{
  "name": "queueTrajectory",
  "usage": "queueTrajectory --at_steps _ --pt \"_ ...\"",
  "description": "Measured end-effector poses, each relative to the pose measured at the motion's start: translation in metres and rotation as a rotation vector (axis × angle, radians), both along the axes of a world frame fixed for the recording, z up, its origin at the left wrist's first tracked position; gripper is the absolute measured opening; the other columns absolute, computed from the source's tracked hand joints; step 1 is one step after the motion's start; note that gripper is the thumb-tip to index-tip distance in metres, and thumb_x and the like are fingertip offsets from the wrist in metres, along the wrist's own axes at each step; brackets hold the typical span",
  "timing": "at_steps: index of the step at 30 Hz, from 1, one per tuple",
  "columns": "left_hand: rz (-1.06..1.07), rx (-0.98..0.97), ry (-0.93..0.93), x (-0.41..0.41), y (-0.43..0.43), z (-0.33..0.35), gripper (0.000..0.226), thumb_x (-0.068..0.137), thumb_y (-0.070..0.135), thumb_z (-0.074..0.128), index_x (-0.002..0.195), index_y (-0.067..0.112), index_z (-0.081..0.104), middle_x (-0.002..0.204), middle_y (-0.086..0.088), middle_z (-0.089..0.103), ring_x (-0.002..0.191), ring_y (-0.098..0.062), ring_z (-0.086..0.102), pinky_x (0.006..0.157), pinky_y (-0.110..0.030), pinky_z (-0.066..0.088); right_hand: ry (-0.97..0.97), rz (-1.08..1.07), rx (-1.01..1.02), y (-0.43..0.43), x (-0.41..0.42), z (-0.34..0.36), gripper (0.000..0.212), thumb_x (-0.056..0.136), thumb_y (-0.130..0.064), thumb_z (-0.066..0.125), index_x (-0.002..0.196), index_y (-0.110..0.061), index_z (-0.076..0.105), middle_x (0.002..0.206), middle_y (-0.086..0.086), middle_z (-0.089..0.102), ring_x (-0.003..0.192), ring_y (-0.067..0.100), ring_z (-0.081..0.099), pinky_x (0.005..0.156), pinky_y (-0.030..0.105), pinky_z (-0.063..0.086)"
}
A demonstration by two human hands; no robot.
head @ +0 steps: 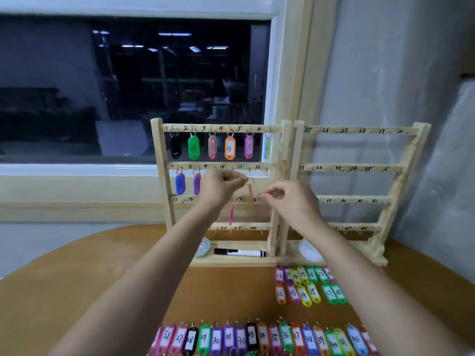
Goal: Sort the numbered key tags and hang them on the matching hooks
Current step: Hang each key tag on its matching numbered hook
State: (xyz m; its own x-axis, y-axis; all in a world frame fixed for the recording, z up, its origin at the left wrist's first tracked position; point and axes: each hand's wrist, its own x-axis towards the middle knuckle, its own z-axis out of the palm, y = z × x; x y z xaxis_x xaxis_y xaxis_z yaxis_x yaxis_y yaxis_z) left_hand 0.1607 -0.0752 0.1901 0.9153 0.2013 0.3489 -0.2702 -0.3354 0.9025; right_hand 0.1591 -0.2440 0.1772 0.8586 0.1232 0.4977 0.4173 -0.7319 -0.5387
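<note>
Two wooden hook racks stand side by side, the left rack (157,160) numbered from 1 and the right rack (401,170) from 25. Tags 1 to 6 hang on the left rack's top row, among them the orange tag 4 (229,148). A blue tag (180,183) and a purple tag (197,184) hang on the second row. My left hand (221,187) pinches the ring of an orange tag (250,195) near hooks 10 and 11. My right hand (288,199) pinches a ring with a blurred pink tag (261,210). Another pink tag (231,214) dangles below my left hand.
Numbered tags lie in rows on the round wooden table (77,273): tags 12 to 18 (308,286) in front of the right rack, tags 26 to the forties (257,339) along the near edge. A black marker (240,252) and a small round tin (203,246) rest on the left rack's base.
</note>
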Motion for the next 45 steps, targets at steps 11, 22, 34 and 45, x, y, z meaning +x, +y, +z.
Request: queueTrajectory --at_steps 11,22,34,45 --pt "0.087 -0.058 -0.024 0.021 -0.008 0.014 0.008 0.087 0.02 0.069 0.082 0.015 0.073 0.081 -0.001 0.07 0.081 -0.015 0.065 0.078 -0.034 0.055 -0.124 -0.014 -0.003 0.017 0.02 0.027 0.01 0.09 -0.032 0.065 0.092 -0.028 0.074 0.084 -0.011 0.052 0.073 0.009 0.048 0.052 0.022 0.028" --pt "0.225 0.233 -0.051 0.026 -0.01 0.006 0.012 0.09 0.027 0.066 0.094 0.019 0.075 0.073 0.005 0.065 0.052 -0.009 0.05 0.045 -0.024 0.037 -0.151 -0.006 0.048 0.025 0.033 0.028 0.011 0.089 -0.032 0.065 0.085 -0.029 0.074 0.072 -0.012 0.047 0.069 0.004 0.044 0.053 0.023 0.029" --pt "0.239 0.373 -0.119 0.015 0.002 -0.005 0.011 0.089 0.025 0.068 0.091 0.018 0.076 0.063 0.009 0.054 0.05 -0.002 0.042 0.047 -0.022 0.029 -0.229 -0.179 -0.112 0.038 0.04 0.03 0.018 0.091 -0.03 0.06 0.081 -0.024 0.074 0.085 -0.007 0.06 0.077 0.015 0.055 0.05 0.021 0.027" --pt "0.021 0.524 0.019 -0.003 -0.008 -0.053 0.003 0.083 0.031 0.072 0.08 0.03 0.073 0.056 0.012 0.056 0.054 -0.009 0.051 0.053 -0.025 0.04 -0.144 -0.025 -0.146 -0.001 0.008 -0.014 0.013 0.088 -0.03 0.067 0.099 -0.027 0.073 0.082 -0.016 0.053 0.078 0.006 0.049 0.055 0.02 0.032"
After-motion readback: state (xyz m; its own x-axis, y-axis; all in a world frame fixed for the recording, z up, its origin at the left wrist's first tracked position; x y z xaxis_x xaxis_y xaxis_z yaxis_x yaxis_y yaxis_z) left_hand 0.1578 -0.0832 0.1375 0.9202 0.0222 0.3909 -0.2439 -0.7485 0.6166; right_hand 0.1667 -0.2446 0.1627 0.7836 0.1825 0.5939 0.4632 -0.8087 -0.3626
